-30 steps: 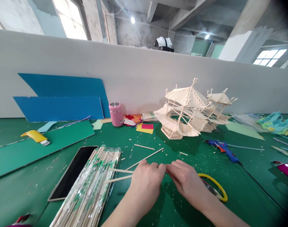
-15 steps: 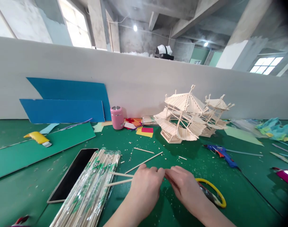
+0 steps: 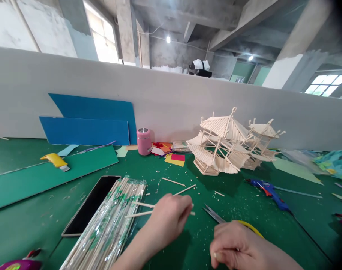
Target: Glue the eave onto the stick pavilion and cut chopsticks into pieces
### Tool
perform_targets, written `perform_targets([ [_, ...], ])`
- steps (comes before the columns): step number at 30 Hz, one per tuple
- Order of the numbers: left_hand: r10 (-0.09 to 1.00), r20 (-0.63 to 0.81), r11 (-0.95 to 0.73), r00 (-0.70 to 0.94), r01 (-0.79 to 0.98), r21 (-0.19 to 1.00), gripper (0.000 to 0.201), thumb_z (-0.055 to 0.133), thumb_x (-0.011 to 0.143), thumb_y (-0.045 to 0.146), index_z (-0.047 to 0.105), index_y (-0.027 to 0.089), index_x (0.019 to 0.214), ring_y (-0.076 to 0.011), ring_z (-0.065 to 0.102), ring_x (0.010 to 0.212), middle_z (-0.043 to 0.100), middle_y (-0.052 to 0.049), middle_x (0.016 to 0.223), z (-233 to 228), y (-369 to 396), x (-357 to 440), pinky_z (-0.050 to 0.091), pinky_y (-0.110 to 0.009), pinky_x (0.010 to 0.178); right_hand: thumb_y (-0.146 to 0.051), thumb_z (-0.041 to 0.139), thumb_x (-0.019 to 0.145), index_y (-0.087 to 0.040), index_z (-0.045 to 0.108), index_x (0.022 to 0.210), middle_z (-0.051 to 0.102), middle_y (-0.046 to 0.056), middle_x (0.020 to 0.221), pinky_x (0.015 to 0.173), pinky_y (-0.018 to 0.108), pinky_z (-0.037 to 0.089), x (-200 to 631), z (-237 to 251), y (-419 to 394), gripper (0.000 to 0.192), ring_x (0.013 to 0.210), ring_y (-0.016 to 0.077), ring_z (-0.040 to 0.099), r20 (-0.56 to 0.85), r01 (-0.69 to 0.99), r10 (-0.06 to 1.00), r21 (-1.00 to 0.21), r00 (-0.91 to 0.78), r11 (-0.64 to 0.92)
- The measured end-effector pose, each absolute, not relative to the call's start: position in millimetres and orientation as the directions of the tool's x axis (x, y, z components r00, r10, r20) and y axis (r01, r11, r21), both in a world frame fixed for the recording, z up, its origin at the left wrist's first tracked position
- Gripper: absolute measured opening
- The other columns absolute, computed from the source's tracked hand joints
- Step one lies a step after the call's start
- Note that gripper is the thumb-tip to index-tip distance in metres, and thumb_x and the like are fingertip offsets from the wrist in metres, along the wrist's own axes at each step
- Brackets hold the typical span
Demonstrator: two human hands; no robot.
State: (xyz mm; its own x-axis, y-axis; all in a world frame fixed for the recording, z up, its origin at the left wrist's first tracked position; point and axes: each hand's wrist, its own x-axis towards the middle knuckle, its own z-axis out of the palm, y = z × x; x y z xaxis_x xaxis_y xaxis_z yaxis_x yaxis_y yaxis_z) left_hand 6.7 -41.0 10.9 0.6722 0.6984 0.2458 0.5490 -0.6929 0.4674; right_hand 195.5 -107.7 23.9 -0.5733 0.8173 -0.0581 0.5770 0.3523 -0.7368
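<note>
My left hand (image 3: pixel 171 212) is closed around thin wooden sticks (image 3: pixel 141 214). Two ends stick out to its left, and a short end shows at its right. My right hand (image 3: pixel 233 242) is curled closed at the lower right; whatever may be inside its fingers is hidden. Just behind that hand lie scissors (image 3: pixel 214 214), blades pointing up and left, their yellow handle partly covered. Loose sticks (image 3: pixel 173 182) lie on the green table beyond my hands. Left of my left hand are plastic-wrapped bundles of wooden sticks (image 3: pixel 109 221).
A stick-built pavilion model (image 3: pixel 224 146) stands at the back right. A blue glue gun (image 3: pixel 269 191) with a cord lies to the right. Elsewhere are a pink flask (image 3: pixel 143 142), a black phone-like slab (image 3: pixel 89 206), a yellow cutter (image 3: pixel 55 161) and blue boards (image 3: pixel 83 130).
My hands, together half a second ago, have come apart. My right hand has moved right and nearer to me, uncovering the scissor blades. The left still holds the sticks. The view has shifted slightly.
</note>
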Motion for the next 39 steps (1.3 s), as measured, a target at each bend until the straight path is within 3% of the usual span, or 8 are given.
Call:
perform_targets([
  [2, 0.767, 0.275, -0.630, 0.580, 0.597, 0.496, 0.023, 0.031, 0.086, 0.020, 0.050, 0.019, 0.073, -0.0148, 0.051, 0.060, 0.060, -0.003, 0.067, 9.6, -37.8, 7.4, 0.031, -0.025, 0.056, -0.033, 0.034, 0.088, -0.022, 0.063, 0.081, 0.059, -0.001, 0.063, 0.056, 0.021, 0.041, 204.9, 16.7, -107.7, 0.032, 0.060, 0.0130, 0.055, -0.064, 0.591, 0.898, -0.773, -0.434, 0.230],
  [5, 0.785, 0.295, -0.615, 0.544, 0.630, 0.475, 0.023, 0.027, 0.088, 0.020, 0.049, 0.017, 0.082, -0.0162, 0.051, 0.064, 0.061, -0.005, 0.075, 0.5, -38.5, 16.7, 0.030, -0.029, 0.062, -0.038, 0.035, 0.087, -0.023, 0.059, 0.092, 0.062, 0.001, 0.077, 0.060, 0.023, 0.042, 224.6, -8.4, -102.0, 0.029, 0.067, 0.0156, 0.057, -0.030, 0.691, 0.991, -0.719, -0.131, 0.069],
  [10, 0.682, 0.328, -0.731, 0.654, 0.630, 0.262, 0.022, 0.029, 0.086, 0.013, 0.051, 0.015, 0.083, -0.0144, 0.049, 0.058, 0.059, -0.003, 0.067, -38.8, -46.2, 40.1, 0.028, -0.029, 0.059, -0.037, 0.031, 0.088, -0.022, 0.053, 0.093, 0.062, 0.000, 0.073, 0.061, 0.026, 0.042, 263.9, -46.4, -91.2, 0.027, 0.068, 0.0167, 0.058, 0.020, 0.802, 0.996, -0.595, 0.084, -0.056],
  [14, 0.592, 0.479, -0.774, 0.648, 0.624, 0.112, 0.017, 0.035, 0.084, 0.010, 0.051, 0.013, 0.086, -0.0137, 0.045, 0.053, 0.055, -0.002, 0.061, -77.2, -48.2, 48.4, 0.026, -0.028, 0.055, -0.035, 0.033, 0.088, -0.024, 0.053, 0.091, 0.064, 0.001, 0.080, 0.065, 0.028, 0.043, 280.5, -62.4, -81.6, 0.023, 0.074, 0.0180, 0.059, 0.107, 0.860, 0.992, -0.510, 0.067, -0.003],
  [19, 0.502, 0.559, -0.805, 0.660, 0.593, 0.022, 0.015, 0.042, 0.082, 0.010, 0.050, 0.010, 0.095, -0.0132, 0.044, 0.054, 0.054, -0.001, 0.059, -98.3, -49.4, 44.8, 0.028, -0.030, 0.058, -0.033, 0.036, 0.087, -0.024, 0.055, 0.091, 0.061, 0.002, 0.093, 0.072, 0.029, 0.044, 282.7, -72.2, -78.0, 0.021, 0.083, 0.0176, 0.058, 0.184, 0.852, 0.983, -0.513, -0.012, 0.106],
  [39, 0.523, 0.594, -0.748, 0.611, 0.663, -0.023, 0.015, 0.039, 0.083, 0.011, 0.052, 0.011, 0.090, -0.0120, 0.043, 0.051, 0.053, 0.000, 0.057, -94.9, -49.1, 41.6, 0.028, -0.029, 0.056, -0.041, 0.038, 0.085, -0.027, 0.056, 0.096, 0.060, 0.001, 0.095, 0.074, 0.028, 0.046, 282.0, -83.5, -88.3, 0.026, 0.089, 0.0177, 0.056, 0.122, 0.833, 0.992, -0.549, -0.011, 0.077],
])
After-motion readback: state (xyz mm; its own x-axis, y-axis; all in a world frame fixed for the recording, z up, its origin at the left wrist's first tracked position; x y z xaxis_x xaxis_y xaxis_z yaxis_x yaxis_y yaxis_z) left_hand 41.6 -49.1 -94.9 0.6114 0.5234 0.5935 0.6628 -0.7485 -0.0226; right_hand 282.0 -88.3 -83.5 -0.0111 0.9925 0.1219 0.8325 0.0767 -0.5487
